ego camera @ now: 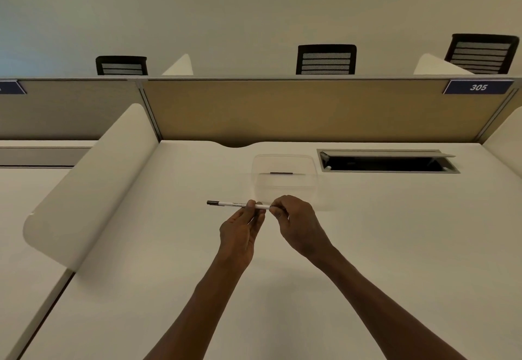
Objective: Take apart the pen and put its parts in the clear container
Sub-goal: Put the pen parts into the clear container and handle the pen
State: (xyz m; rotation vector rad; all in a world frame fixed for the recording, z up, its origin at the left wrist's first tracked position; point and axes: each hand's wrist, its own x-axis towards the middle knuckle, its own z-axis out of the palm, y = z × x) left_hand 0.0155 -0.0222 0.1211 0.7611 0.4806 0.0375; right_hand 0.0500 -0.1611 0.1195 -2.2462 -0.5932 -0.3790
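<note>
A slim white pen (230, 204) with a black left end is held level above the desk, in front of the clear container (284, 162). My left hand (240, 232) pinches the barrel near its right part from below. My right hand (299, 225) grips the pen's right end with its fingertips, which hide that end. The two hands almost touch. Inside the clear container lies a short dark pen part (281, 173).
An open cable hatch (387, 161) is sunk into the desk right of the container. A curved white divider (84, 190) stands at the left, and a tan partition (310, 108) closes off the back of the desk.
</note>
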